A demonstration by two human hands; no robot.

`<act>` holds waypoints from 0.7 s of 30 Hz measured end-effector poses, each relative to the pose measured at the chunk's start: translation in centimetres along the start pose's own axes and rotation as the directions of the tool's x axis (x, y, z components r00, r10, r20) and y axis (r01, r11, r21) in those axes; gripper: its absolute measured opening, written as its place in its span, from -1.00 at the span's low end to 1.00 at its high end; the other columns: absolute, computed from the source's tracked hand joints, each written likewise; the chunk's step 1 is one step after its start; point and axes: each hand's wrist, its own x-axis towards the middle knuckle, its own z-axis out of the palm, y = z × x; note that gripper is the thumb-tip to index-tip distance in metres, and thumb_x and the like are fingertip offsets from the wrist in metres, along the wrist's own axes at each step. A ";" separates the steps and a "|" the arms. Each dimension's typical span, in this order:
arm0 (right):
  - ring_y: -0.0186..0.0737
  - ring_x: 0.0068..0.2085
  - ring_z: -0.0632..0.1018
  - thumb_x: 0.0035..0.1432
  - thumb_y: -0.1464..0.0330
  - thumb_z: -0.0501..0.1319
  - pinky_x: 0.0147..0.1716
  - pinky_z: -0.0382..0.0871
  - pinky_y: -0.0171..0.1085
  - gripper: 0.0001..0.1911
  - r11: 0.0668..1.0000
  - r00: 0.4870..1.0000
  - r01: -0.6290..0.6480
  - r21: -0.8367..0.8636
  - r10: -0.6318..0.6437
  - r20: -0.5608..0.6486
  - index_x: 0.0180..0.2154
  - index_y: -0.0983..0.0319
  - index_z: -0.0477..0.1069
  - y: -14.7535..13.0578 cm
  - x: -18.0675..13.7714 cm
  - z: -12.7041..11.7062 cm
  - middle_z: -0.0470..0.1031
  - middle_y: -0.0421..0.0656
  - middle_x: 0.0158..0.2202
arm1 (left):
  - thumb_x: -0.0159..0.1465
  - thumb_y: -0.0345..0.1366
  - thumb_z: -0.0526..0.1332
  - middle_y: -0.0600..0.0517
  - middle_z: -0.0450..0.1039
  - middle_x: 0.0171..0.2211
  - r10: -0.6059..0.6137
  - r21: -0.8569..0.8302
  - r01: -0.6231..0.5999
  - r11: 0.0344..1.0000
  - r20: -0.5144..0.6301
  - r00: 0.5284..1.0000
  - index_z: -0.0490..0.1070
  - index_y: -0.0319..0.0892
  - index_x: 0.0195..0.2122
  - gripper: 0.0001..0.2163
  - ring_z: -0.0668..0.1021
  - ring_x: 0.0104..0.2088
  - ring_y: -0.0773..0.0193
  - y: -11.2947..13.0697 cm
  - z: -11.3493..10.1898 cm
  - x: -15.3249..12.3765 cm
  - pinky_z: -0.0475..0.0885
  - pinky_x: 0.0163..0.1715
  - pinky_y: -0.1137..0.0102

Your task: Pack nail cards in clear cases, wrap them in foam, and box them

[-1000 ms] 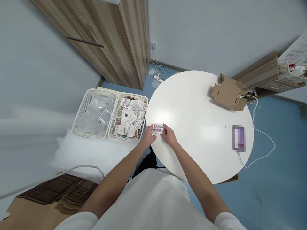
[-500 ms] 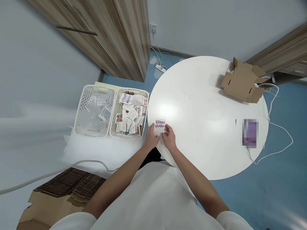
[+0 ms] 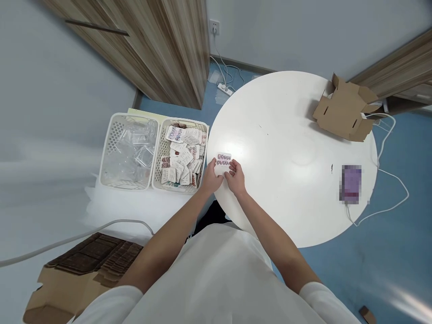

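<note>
- Steadying our press-on nail card over the counter — edge-held, presumably keeping its nails uncovered
- Our left hand, right hand: fingers nearly closed on opposite edges

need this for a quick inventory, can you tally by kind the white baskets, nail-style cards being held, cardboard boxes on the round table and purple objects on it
White baskets: 2
Held card: 1
Cardboard box on round table: 1
Purple object, pixelated: 1
Total: 5
</note>
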 end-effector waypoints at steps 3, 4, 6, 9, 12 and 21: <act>-0.21 0.03 0.31 -0.02 0.40 0.09 -0.05 0.28 -0.16 -0.36 1.000 1.000 0.017 -0.019 -0.016 0.009 0.12 0.14 -0.03 0.2 0.0 0.0 0.18 -0.07 0.09 | 0.01 -0.50 0.11 -0.15 0.07 0.15 0.009 -0.005 -0.008 1.000 0.010 1.000 -0.06 -0.20 0.19 -0.32 0.21 0.13 0.07 -0.1 0.0 0.0 0.13 0.10 0.14; -0.21 0.03 0.31 -0.03 0.40 0.10 -0.05 0.28 -0.16 -0.36 1.000 1.000 0.016 -0.018 -0.016 0.009 0.12 0.13 -0.03 0.2 0.0 0.0 0.19 -0.08 0.09 | 0.01 -0.50 0.11 -0.14 0.06 0.16 0.012 -0.007 -0.011 1.000 0.013 1.000 -0.06 -0.19 0.20 -0.31 0.21 0.13 0.07 -0.2 0.0 0.0 0.13 0.10 0.15; -0.21 0.02 0.32 -0.04 0.40 0.11 -0.05 0.28 -0.17 -0.36 1.000 1.000 0.004 -0.009 -0.004 0.006 0.11 0.14 -0.01 0.2 0.1 0.0 0.20 -0.08 0.08 | 0.01 -0.50 0.11 -0.13 0.05 0.17 0.019 -0.009 -0.019 1.000 0.018 1.000 -0.07 -0.19 0.20 -0.31 0.20 0.14 0.08 -0.3 -0.1 0.0 0.12 0.12 0.17; -0.21 0.01 0.32 -0.06 0.40 0.12 -0.04 0.28 -0.18 -0.36 1.000 1.000 -0.008 -0.005 0.008 -0.004 0.10 0.15 0.02 0.0 0.1 0.0 0.20 -0.08 0.08 | 0.02 -0.50 0.11 -0.12 0.05 0.17 0.028 -0.004 -0.028 1.000 0.024 0.999 -0.08 -0.20 0.20 -0.32 0.19 0.14 0.09 -0.3 -0.2 -0.1 0.12 0.12 0.20; -0.22 0.00 0.32 -0.06 0.39 0.13 -0.04 0.27 -0.17 -0.37 1.000 1.000 0.005 -0.019 -0.006 -0.019 0.09 0.15 0.04 -0.1 -0.2 0.1 0.19 -0.09 0.09 | 0.02 -0.51 0.10 -0.12 0.06 0.16 0.025 0.013 -0.025 1.000 0.020 1.000 -0.07 -0.21 0.20 -0.32 0.19 0.14 0.09 -0.1 -0.4 -0.3 0.12 0.12 0.19; -0.21 -0.04 0.34 -0.04 0.33 0.12 -0.06 0.28 -0.17 -0.49 0.994 0.996 -0.057 -0.089 0.051 -0.070 0.01 0.14 0.16 1.6 -5.3 -2.1 0.24 -0.11 0.03 | 0.00 -0.52 0.08 -0.10 0.10 0.14 0.035 0.038 -0.035 0.999 -0.002 0.999 -0.03 -0.17 0.18 -0.33 0.20 0.14 0.11 -0.7 0.0 -3.9 0.13 0.12 0.19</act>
